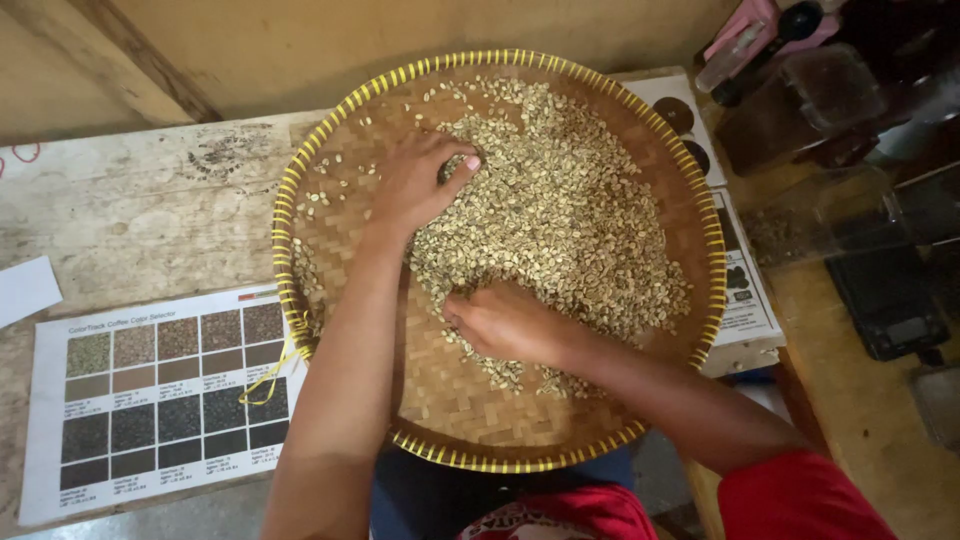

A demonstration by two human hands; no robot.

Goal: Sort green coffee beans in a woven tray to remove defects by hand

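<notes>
Pale green beans (570,210) lie heaped in a wide, shallow woven tray (450,400) with a yellow-bound rim, which sits toward the right end of the tabletop (150,200) and juts over its near edge. That overhang brings the heap within easy reach of both arms. The left hand (420,180) rests palm-down on the far left side of the pile, fingers spread and loosely open, pressing on the beans rather than gripping any. The right hand (510,322) lies at the near edge of the heap, fingers curled down into the beans; whether it pinches any is hidden. A printed chart of colour swatches (165,390) lies flat by the tabletop's near left corner, just beside the tray and easy to glance at.
</notes>
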